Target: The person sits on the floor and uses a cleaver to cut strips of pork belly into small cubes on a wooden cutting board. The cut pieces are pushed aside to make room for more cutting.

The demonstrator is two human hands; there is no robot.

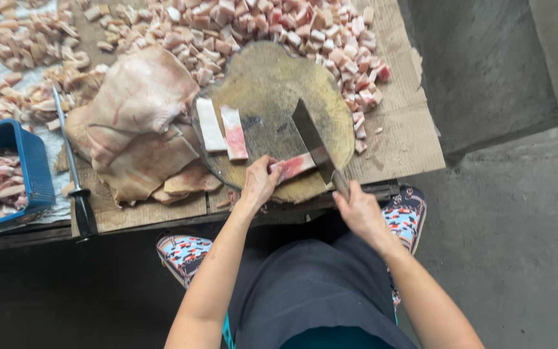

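On a round, worn wooden chopping block [272,84] my left hand [259,182] pins down a pink strip of pork [295,166] at the block's near edge. My right hand [356,205] grips the handle of a broad cleaver [311,139], whose blade stands on the strip's right end. Two more pale strips of pork [222,128] lie side by side on the block's left half.
Large slabs of pork skin [138,123] lie left of the block. Several small pork cubes [279,26] are heaped behind it on cardboard. A blue crate [33,165] of meat sits far left, a sharpening steel [72,168] beside it. The bench's near edge is by my knees.
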